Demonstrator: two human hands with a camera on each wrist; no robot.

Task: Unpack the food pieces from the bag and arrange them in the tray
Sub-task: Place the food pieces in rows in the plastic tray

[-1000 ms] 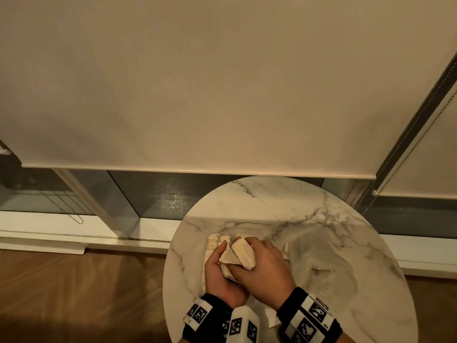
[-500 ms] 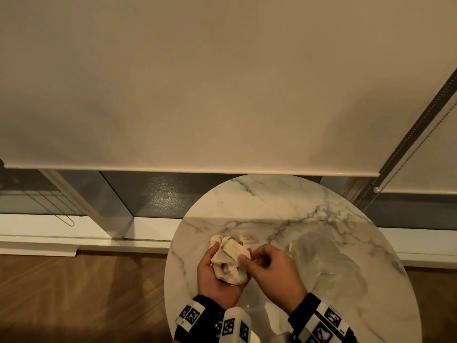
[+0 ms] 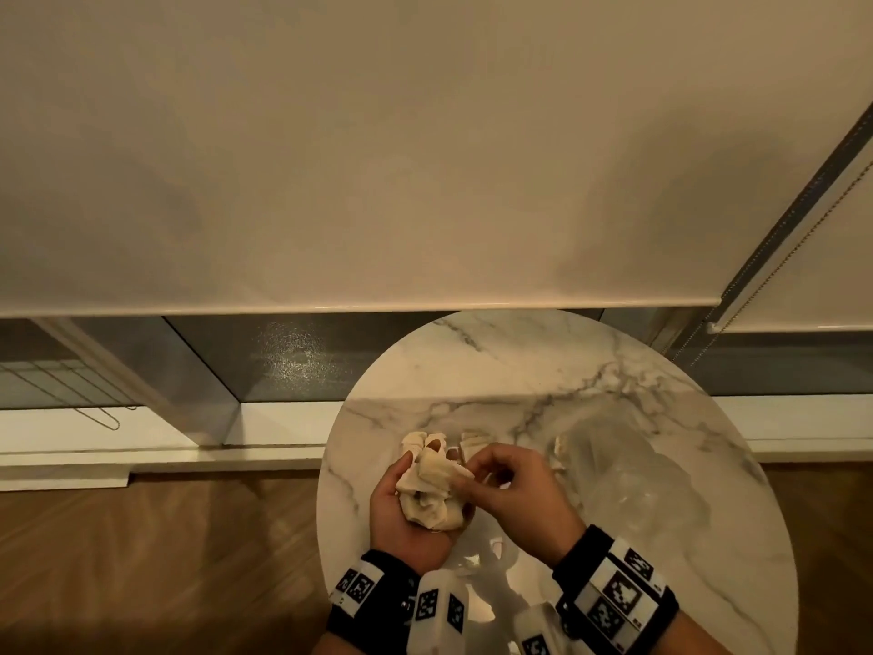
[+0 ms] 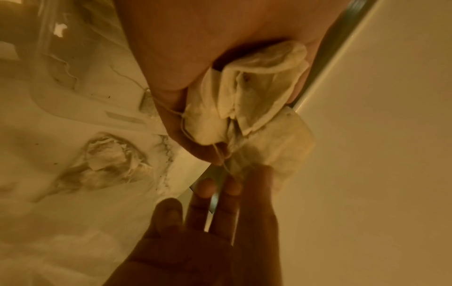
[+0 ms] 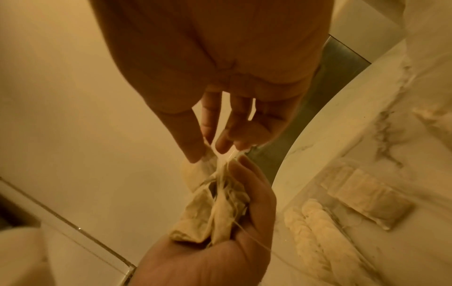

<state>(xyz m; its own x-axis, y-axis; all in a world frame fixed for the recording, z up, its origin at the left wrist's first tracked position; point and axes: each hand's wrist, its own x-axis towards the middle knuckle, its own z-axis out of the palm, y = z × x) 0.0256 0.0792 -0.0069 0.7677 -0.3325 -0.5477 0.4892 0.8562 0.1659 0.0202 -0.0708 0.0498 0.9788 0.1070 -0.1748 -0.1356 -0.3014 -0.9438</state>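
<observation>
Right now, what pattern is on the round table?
White marble with grey veins on the table, clearest in the head view.

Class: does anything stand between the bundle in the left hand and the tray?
Nothing visible does. The bundle sits in the left hand, close beside the tray. Only the strings, pinched by the right hand, bind its pieces together.

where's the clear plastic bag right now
In the head view the clear plastic bag lies on the round marble table, just right of the right hand.
</observation>
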